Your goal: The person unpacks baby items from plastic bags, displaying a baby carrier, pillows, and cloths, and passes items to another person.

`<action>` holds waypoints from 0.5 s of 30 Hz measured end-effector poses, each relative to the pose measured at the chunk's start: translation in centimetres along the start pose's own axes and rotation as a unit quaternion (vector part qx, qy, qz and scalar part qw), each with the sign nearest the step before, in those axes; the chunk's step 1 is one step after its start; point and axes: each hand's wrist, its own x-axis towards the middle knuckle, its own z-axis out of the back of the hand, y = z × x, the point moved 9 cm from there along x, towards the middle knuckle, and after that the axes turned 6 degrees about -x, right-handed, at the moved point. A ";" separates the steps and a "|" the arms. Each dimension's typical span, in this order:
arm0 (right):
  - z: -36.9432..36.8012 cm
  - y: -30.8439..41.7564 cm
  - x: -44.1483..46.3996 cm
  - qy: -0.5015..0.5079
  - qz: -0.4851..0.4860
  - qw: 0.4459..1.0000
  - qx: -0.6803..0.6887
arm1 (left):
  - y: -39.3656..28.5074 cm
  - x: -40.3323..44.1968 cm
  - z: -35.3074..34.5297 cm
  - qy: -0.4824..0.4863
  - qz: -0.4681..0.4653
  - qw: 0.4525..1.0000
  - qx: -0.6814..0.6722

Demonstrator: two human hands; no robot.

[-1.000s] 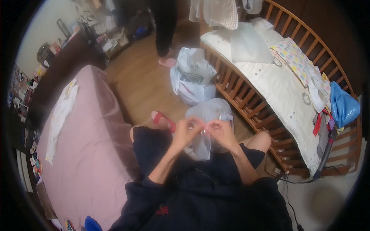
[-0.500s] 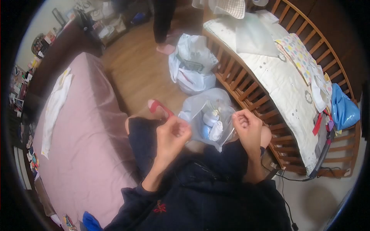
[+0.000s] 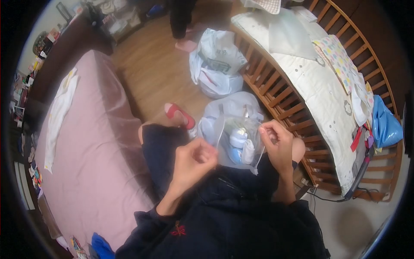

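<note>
Between my hands, over my lap, is a translucent zip bag (image 3: 224,152) holding several rolled white and light-blue bundles (image 3: 237,139) that look like cloth. My right hand (image 3: 278,140) pinches the bag's right upper edge with thumb and fingers. On the other side, my left hand (image 3: 194,159) is closed, fingertips at the bag's left edge. A larger whitish see-through bag (image 3: 235,102) stands on the floor just behind, partly hidden by the zip bag.
A full white plastic bag (image 3: 218,60) stands farther back on the wooden floor (image 3: 148,73). On the right is a wooden crib (image 3: 269,93) with bedding and a blue bag (image 3: 384,123). A pink-covered bed (image 3: 97,142) lies left. Another person's legs (image 3: 180,19) show at the back.
The zip bag has come slightly lower and nearer to me, its contents more visible. My left hand has dipped a little, and the whole view has shifted slightly.
</note>
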 end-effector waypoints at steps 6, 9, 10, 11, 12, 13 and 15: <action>-0.9 1.0 0.6 0.042 0.021 0.999 0.008 | 0.5 -1.6 0.1 0.001 0.042 0.999 -0.034; -1.7 2.3 1.4 0.057 0.067 0.996 0.007 | 0.9 -1.9 -0.2 0.024 0.037 0.998 -0.035; -2.0 2.9 1.6 0.064 0.097 0.993 0.008 | 0.9 -2.0 -0.3 0.039 0.030 0.998 -0.029; -2.1 3.0 2.0 0.066 0.097 0.993 0.008 | 0.9 -2.2 -0.3 0.037 0.030 0.998 -0.030; -2.5 3.3 2.2 0.079 0.114 0.990 0.002 | 1.1 -2.3 -0.3 0.040 0.038 0.998 -0.018; -2.9 3.7 2.6 0.092 0.132 0.987 -0.005 | 1.3 -2.4 -0.3 0.043 0.045 0.998 -0.006; -3.6 4.5 3.4 0.112 0.150 0.982 -0.012 | 1.4 -2.5 -0.6 0.066 0.045 0.997 -0.003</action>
